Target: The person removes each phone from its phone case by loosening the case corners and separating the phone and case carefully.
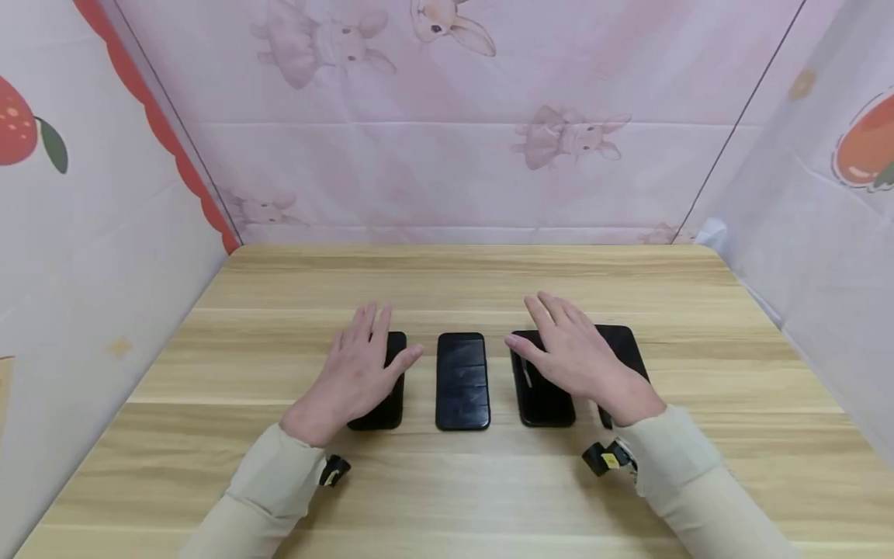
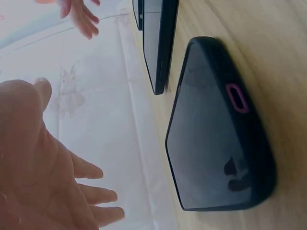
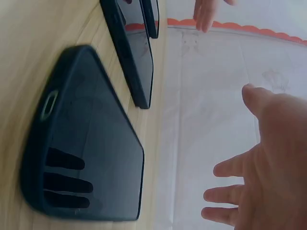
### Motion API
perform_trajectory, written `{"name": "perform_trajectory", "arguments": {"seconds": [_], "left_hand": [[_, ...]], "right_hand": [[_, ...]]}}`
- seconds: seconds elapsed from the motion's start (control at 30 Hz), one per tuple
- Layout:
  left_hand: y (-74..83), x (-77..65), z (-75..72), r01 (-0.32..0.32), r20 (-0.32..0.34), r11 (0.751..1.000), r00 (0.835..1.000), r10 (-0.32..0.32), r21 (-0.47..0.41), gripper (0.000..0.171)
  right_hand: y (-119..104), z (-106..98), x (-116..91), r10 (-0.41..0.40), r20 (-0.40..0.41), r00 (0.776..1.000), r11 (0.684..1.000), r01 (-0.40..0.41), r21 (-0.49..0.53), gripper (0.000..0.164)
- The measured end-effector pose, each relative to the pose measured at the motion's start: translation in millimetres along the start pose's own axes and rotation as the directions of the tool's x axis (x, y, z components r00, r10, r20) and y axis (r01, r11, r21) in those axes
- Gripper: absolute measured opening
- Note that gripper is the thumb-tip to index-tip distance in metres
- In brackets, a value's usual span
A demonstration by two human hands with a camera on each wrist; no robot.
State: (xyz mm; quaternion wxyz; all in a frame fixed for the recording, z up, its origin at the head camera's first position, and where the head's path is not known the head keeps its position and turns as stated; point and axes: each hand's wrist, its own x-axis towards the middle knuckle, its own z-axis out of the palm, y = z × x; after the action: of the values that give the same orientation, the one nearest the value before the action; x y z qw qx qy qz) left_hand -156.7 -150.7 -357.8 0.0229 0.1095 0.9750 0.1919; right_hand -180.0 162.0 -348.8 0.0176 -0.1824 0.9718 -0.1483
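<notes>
Several dark phones lie flat on the wooden table. My left hand point(image 1: 352, 373) hovers over the left phone point(image 1: 382, 411), fingers extended and thumb spread. In the left wrist view a gap shows between that hand point(image 2: 43, 163) and the black-cased phone point(image 2: 206, 139), which has a pink-rimmed port. The middle phone point(image 1: 463, 380) lies between my hands, untouched. Above the phone to its right point(image 1: 548, 404) is my right hand point(image 1: 576, 353), fingers straight; the right wrist view shows it apart from the phone point(image 3: 96, 134). A further flat black device point(image 1: 621, 345) is partly hidden by this hand.
The wooden table point(image 1: 447, 497) runs back to a pink curtain point(image 1: 447, 178) with rabbit prints. White printed fabric hangs on the left point(image 1: 105, 256) and right point(image 1: 824, 256). A small black camera point(image 1: 604, 458) sits at the right wrist, another point(image 1: 334, 470) at the left.
</notes>
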Motion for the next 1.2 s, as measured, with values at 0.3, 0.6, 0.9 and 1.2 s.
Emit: {"name": "perform_trajectory", "arguments": {"seconds": [0.3, 0.6, 0.9, 1.2], "left_hand": [[-3.7, -2.3, 3.1, 0.047, -0.002, 0.994, 0.999, -0.047, -0.094, 0.091], [-4.5, -2.2, 4.5, 0.1, 0.025, 0.988, 0.995, -0.098, -0.115, 0.086], [-2.8, 2.8, 6.6, 0.152, 0.043, 0.984, 0.988, -0.148, -0.096, 0.082], [-5.3, 4.6, 0.9, 0.249, 0.106, 0.968, 0.964, -0.245, -0.029, 0.075]], "right_hand": [[-22.5, 5.3, 10.9, 0.005, 0.025, 1.0, 0.995, -0.007, 0.096, 0.081], [-47.7, 15.8, 21.9, -0.021, 0.033, 0.999, 0.979, 0.014, 0.205, 0.067], [-76.6, 32.6, 34.8, -0.013, -0.008, 1.0, 0.933, 0.015, 0.36, 0.049], [-102.3, 45.3, 46.0, -0.044, -0.01, 0.999, 0.847, 0.042, 0.53, 0.042]]}}
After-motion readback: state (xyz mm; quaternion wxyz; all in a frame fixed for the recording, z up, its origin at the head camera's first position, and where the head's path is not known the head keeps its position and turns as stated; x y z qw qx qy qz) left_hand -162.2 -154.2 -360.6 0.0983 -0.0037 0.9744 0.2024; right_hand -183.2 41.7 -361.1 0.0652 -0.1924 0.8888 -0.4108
